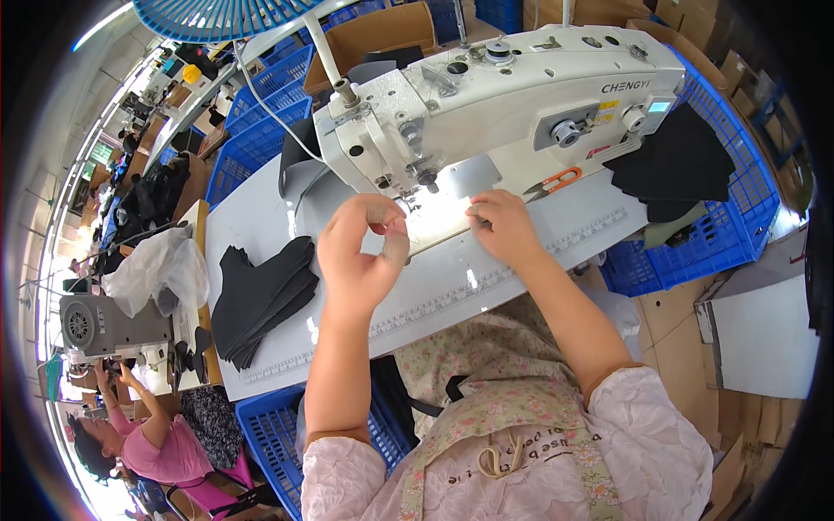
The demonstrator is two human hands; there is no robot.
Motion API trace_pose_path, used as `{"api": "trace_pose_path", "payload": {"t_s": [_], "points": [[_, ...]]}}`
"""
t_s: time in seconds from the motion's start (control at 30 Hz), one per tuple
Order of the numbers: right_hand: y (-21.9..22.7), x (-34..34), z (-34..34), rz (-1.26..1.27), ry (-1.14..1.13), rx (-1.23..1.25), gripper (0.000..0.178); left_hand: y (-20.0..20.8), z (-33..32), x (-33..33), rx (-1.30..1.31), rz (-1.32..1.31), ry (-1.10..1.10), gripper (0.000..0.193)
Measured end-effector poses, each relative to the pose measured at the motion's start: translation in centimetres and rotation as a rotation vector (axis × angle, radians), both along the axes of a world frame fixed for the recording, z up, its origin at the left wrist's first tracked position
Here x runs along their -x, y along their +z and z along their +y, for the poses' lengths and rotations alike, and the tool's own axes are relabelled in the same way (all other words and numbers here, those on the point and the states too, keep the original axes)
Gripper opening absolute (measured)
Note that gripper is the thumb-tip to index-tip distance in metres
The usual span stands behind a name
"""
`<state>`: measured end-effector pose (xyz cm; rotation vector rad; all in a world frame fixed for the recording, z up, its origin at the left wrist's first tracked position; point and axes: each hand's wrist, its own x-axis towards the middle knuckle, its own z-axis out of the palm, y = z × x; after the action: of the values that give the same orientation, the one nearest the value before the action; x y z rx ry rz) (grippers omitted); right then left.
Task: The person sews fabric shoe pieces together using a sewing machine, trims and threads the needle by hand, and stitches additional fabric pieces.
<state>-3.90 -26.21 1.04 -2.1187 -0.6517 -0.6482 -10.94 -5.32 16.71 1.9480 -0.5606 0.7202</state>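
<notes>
My left hand (360, 252) is raised just left of the needle area of a white sewing machine (521, 91). Its fingers curl in toward the thumb; whatever they hold, if anything, is too small to make out. On the other side of the needle, my right hand (508, 227) is low over the bright machine bed, fingers bent and drawn together. Its fingertips are partly lost in the lamp's glare, so a thing in them cannot be made out. A stack of black cut pieces (261, 295) lies on the white table (417, 321), left of my left hand.
Orange-handled thread snips (556, 180) lie at the machine's base. More black pieces (678, 161) rest at the right, over a blue crate (721, 247). A ruler strip (452, 300) runs along the table's front. Another blue crate (274, 434) stands below. A person in pink (174, 447) works at far left.
</notes>
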Motion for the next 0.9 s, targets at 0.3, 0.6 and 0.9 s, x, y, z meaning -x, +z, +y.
{"api": "trace_pose_path", "payload": {"t_s": [0.3,0.6,0.9], "points": [[0.4,0.8,0.3,-0.031,-0.019,0.084,0.011,-10.1,1.9,2.4,-0.196,0.674,0.137,0.013],[8.9,3.8,8.3,1.044,0.543,-0.858,0.043,-9.7,1.1,4.2,-0.256,0.806,0.065,0.019],[6.3,1.3,11.3,1.234,0.533,-1.34,0.039,-11.5,2.2,5.3,-0.097,0.78,0.047,0.018]]}}
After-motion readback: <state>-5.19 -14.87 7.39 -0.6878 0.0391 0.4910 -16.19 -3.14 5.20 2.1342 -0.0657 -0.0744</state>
